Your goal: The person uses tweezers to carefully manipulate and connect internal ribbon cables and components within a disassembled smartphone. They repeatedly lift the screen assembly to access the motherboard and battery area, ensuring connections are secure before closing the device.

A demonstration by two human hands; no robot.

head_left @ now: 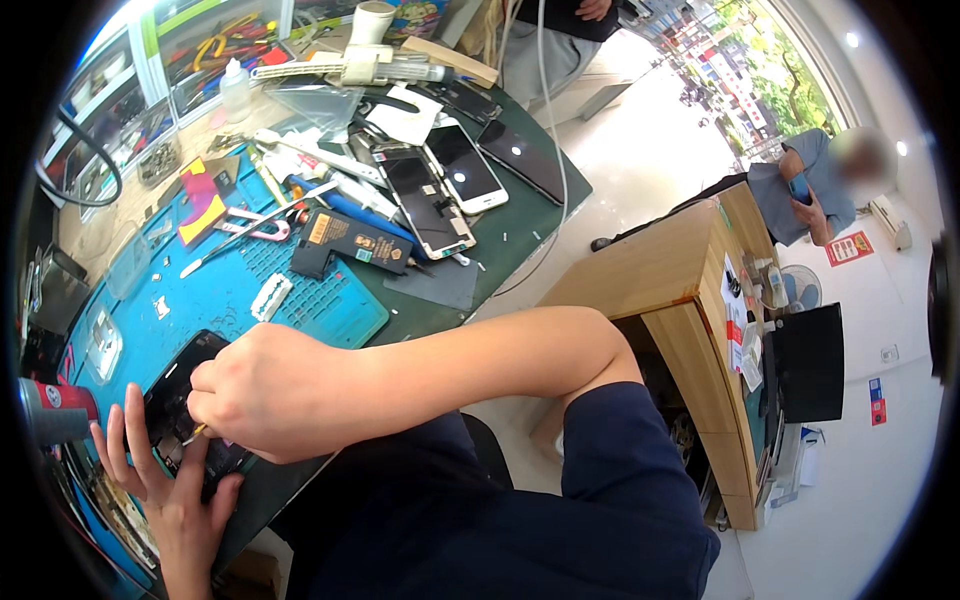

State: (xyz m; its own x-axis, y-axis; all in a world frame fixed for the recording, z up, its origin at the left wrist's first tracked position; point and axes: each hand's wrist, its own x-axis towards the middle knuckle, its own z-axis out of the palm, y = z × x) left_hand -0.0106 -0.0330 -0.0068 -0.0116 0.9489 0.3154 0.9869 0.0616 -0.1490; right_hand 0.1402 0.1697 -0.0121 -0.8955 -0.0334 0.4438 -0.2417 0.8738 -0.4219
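Observation:
An opened black phone (205,346) lies on the blue work mat (335,310), its inner parts exposed. My right hand (275,390) is closed over it, pinching a thin tool with a yellow part (197,434) that points into the phone's insides. Most of this tool is hidden by my fist, so its exact kind does not show. My left hand (182,505) rests at the phone's near left side with its fingers spread, some of them touching the phone. Just beyond my right fist sits a small white-and-silver piece (271,297) on the mat.
Farther along the bench lie a black phone battery (350,242), pink-handled scissors (262,224), a removed screen (425,200), a white phone (466,168) and a squeeze bottle (235,92). A red-and-grey can (60,410) stands left. A person (805,190) is beyond the wooden desk (640,265).

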